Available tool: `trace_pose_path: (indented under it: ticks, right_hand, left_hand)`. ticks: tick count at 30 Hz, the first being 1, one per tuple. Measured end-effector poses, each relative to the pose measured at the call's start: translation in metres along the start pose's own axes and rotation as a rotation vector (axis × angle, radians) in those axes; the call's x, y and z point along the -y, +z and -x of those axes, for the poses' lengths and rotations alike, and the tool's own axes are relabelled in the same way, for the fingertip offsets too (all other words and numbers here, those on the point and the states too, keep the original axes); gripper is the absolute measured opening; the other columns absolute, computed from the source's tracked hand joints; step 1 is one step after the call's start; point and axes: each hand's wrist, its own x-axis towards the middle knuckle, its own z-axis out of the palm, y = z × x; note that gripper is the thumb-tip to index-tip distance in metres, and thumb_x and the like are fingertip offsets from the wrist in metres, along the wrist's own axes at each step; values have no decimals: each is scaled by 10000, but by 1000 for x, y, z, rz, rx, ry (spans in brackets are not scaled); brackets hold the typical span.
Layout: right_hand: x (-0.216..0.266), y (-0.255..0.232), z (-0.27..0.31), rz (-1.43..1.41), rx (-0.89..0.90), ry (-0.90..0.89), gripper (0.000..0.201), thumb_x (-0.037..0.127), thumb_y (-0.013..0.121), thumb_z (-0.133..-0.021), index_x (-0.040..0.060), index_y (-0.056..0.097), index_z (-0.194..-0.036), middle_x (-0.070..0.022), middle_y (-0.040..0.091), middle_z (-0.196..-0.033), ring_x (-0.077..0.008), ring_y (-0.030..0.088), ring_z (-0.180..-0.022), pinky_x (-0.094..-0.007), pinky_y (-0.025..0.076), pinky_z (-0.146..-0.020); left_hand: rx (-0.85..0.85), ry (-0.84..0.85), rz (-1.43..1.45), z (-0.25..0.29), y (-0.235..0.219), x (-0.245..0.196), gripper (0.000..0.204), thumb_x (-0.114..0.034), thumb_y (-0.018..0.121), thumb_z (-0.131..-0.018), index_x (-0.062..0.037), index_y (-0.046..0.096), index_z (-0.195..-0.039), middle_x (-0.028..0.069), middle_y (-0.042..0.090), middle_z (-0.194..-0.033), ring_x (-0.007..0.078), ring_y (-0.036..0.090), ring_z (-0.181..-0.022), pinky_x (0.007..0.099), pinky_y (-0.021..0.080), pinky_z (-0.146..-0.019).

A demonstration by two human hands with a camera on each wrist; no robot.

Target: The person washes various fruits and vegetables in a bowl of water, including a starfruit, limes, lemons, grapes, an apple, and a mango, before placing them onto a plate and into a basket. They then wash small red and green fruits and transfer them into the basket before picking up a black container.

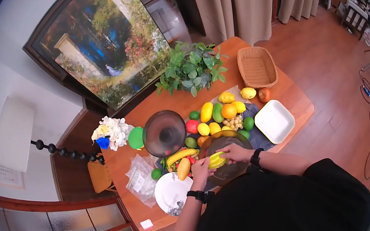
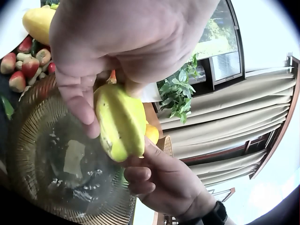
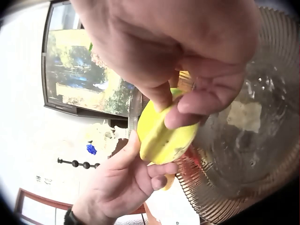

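A yellow-green star fruit is held up between my two hands, over a ribbed brown glass bowl. My left hand pinches one end of it between thumb and fingers. At the other end, my right hand grips it with its thumb along one ridge. In the left wrist view, ridges run the length of the star fruit, with a few dark specks. A pale square patch shows in the bottom of the bowl, among bright reflections.
Left of the bowl lie a white plate, a mango and a banana. Behind are a dark glass dish, oranges, lemons and grapes. A white tray and wicker basket stand right; a leafy plant farther back.
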Motion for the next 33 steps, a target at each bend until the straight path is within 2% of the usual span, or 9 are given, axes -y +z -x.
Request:
trace_pose_path:
  ticks: [7, 11, 13, 16, 18, 22, 26, 32, 33]
  right_hand:
    - [2, 6, 7, -120, -93, -6, 382, 195, 662, -937, 71, 629, -1297, -48, 663, -826, -68, 589, -563, -209, 452, -466]
    - [-5, -8, 5, 67, -101, 24, 390, 203, 721, -875, 34, 657, -1221, -86, 679, -856, -106, 631, -600, -251, 484, -503]
    - [2, -16, 10, 525, 31, -184, 399, 225, 757, -819, 11, 670, -1145, -111, 688, -863, -141, 647, -623, -293, 514, -557]
    - [-12, -38, 5, 647, -40, -511, 382, 238, 755, -800, -1, 674, -1088, -115, 692, -828, -160, 651, -636, -315, 527, -602]
    - [47, -46, 46, 338, -156, -59, 333, 239, 720, -841, 3, 649, -1064, -64, 645, -717, -131, 620, -622, -304, 506, -581]
    - [9, -120, 40, 34, -595, -273, 506, 151, 703, -839, -20, 481, -1260, -98, 644, -872, -137, 616, -630, -283, 519, -575]
    - [-52, -197, 41, 18, -1005, 14, 517, 104, 685, -786, -25, 452, -1229, -150, 651, -862, -185, 655, -623, -314, 515, -503]
    - [-118, -253, 38, 178, -1129, 125, 536, 82, 675, -790, -2, 461, -1274, -176, 656, -956, -233, 677, -714, -333, 540, -582]
    - [-129, -260, 35, 354, -1196, 107, 576, 89, 685, -777, -11, 458, -1297, -208, 658, -1014, -285, 681, -818, -357, 548, -691]
  left_hand:
    - [-168, 61, 138, -4, 5, 16, 274, -126, 676, -928, 29, 470, -1023, 163, 627, -882, 247, 715, -639, 298, 603, -526]
    - [-179, 67, 172, -5, 7, 31, 281, -89, 677, -915, 33, 486, -1082, 141, 603, -935, 233, 710, -674, 301, 614, -571]
    - [-123, 114, 81, -12, 2, 47, 303, -48, 674, -899, 21, 504, -1140, 118, 587, -978, 207, 699, -755, 300, 611, -617]
    - [-16, -2, 28, -3, -3, 40, 333, -43, 665, -898, -3, 518, -1194, 94, 598, -993, 186, 684, -831, 293, 591, -659]
    - [-15, 0, 5, 0, -10, 38, 339, -65, 656, -909, -7, 510, -1209, 103, 601, -1014, 193, 684, -838, 295, 582, -672]
    - [-59, 26, 47, 0, -23, 46, 347, -117, 643, -928, -24, 502, -1232, 110, 608, -1045, 195, 680, -842, 295, 558, -684]
    - [-81, -4, 87, 1, -28, 50, 320, -103, 593, -954, -29, 488, -1247, 102, 602, -1049, 189, 672, -833, 297, 553, -692]
    - [-88, -46, 83, 7, -24, 49, 314, -120, 568, -972, -18, 480, -1255, 110, 592, -1075, 197, 673, -830, 299, 553, -690]
    - [-89, -50, 82, 9, -23, 50, 314, -120, 568, -972, -18, 480, -1255, 110, 592, -1075, 197, 673, -830, 299, 553, -690]
